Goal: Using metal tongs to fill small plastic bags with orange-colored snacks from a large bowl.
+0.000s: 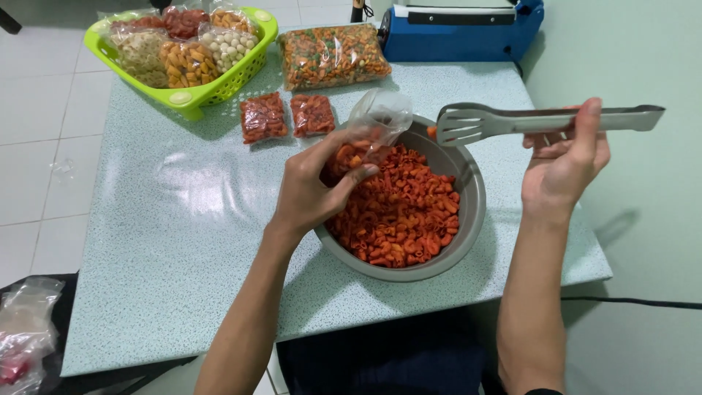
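Home snack-packing table (183, 219), heat sealer (461, 33)

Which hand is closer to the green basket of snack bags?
Left. The left hand holds a clear bag over the bowl, nearer the green basket at the table's far left corner. The right hand holds tongs past the bowl, farther from it.

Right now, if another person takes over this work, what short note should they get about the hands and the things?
Left hand: holds a small clear plastic bag, partly filled, open over the metal bowl.
Right hand: holds metal tongs, tip by the bag's mouth.
Bowl: still holds plenty of orange-red macaroni snacks.
Done: two small packed bags lie on the table beside the green basket.
Left: this bag is not yet full or closed.
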